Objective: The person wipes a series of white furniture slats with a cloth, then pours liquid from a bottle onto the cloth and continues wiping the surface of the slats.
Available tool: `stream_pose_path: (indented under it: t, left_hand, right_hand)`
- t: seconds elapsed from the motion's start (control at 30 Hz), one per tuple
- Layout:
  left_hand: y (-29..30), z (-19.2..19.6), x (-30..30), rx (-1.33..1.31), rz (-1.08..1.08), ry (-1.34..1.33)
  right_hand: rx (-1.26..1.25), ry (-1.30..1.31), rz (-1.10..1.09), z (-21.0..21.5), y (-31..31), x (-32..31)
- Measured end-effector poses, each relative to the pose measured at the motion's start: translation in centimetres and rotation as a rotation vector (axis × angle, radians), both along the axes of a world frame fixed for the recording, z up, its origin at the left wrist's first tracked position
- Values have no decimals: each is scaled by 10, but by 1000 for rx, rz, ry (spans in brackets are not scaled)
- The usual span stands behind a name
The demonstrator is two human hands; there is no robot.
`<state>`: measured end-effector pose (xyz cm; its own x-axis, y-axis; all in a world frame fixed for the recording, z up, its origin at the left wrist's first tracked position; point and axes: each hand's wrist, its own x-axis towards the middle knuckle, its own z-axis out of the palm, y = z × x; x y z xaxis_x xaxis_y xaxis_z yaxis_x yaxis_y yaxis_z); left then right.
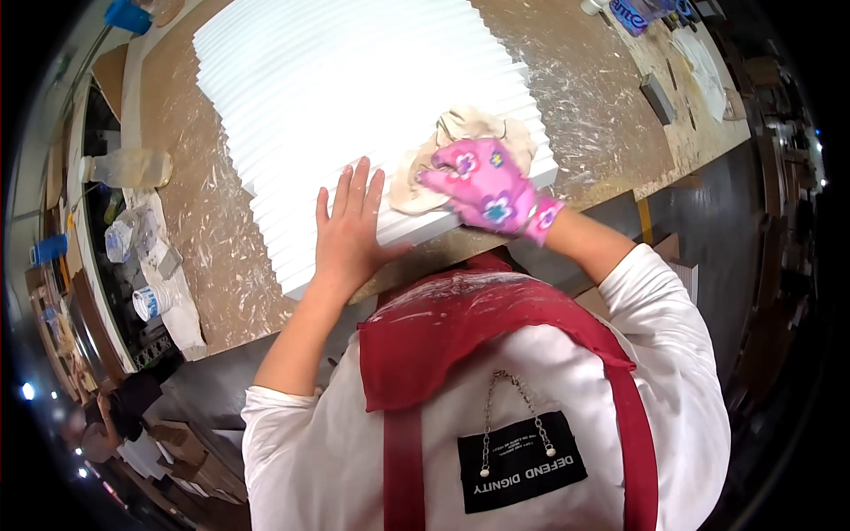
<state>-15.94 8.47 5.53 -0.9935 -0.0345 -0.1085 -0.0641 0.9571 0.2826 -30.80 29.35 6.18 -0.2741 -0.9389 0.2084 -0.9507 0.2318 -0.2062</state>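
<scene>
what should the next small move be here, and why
Perhaps slide the beige cloth a little farther along the white strips: it already lies on them under the gloved right hand, and the bare left hand, spread on the strips, could steady them.

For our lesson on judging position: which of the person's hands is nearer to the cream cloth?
The right. The gloved right hand is on the cream cloth; the bare left hand lies just to its left, on the white ridged stack.
</scene>
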Motion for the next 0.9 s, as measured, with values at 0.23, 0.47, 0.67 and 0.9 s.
stream_pose_path:
  t: [0.23,0.47,0.67,0.9]
  left_hand:
    - [3,3,-4,6,3,5]
    - [0,2,-2,-1,7,-6]
    - [1,5,-7,-22,16,-6]
    - [-1,5,-5,19,-3,-51]
  right_hand:
    - [-5,-149,-581,2,130,-103]
    - [2,-139,-123,-10,26,-2]
    - [-106,-111,-480,46,94,-71]
    - [171,104,-164,-20,39,-53]
